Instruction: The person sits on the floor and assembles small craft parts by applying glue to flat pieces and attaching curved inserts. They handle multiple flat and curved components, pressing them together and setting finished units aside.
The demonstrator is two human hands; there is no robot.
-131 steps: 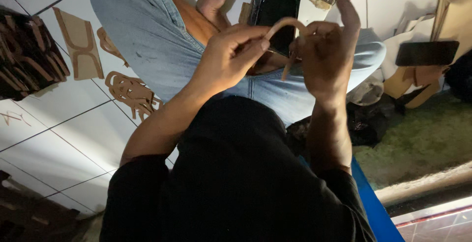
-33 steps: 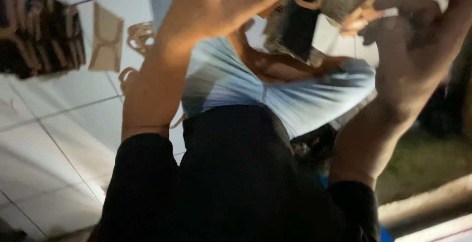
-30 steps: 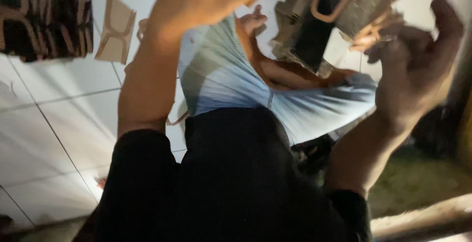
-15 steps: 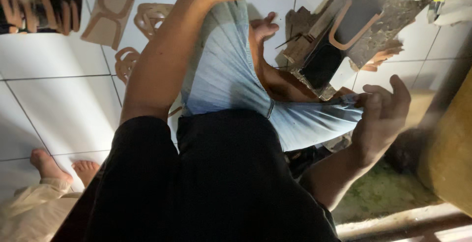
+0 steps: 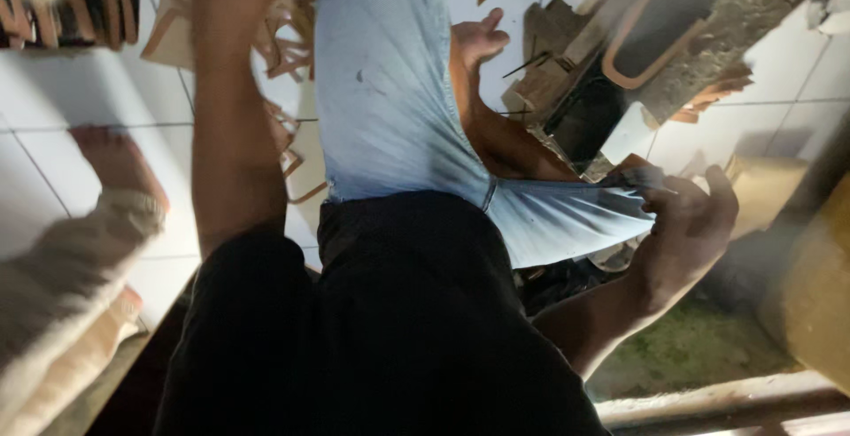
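1. The right hand (image 5: pixel 686 232) sits at the right end of the pale-blue trouser leg (image 5: pixel 390 100), by the bent knee. Its fingers are curled narrow and pinch a fold of that cloth. It holds no workpiece.
2. The left forearm (image 5: pixel 232 126) runs up along the left side of the trouser leg and out past the top edge. The left hand is out of frame, so its opening can't be told.
3. Judged step: a gap between pieces, with the right hand only tugging or steadying the cloth on the knee.
4. Judged next need: any reach for a piece calls for the right hand to let go of the fold first.
5. The person's own bare foot (image 5: pixel 478 39) lies just right of the trouser leg, toes up.
6. A tan U-shaped strap (image 5: pixel 639 46) lies on a dark work block (image 5: pixel 708 24), further right of the trouser leg and beyond the foot.
7. Tan cut-out pieces (image 5: pixel 285 33) lie on the white tile floor (image 5: pixel 53 108), left of the trouser leg.
8. Another person's bare foot (image 5: pixel 115 160) is far left of the trouser leg, well apart from it.
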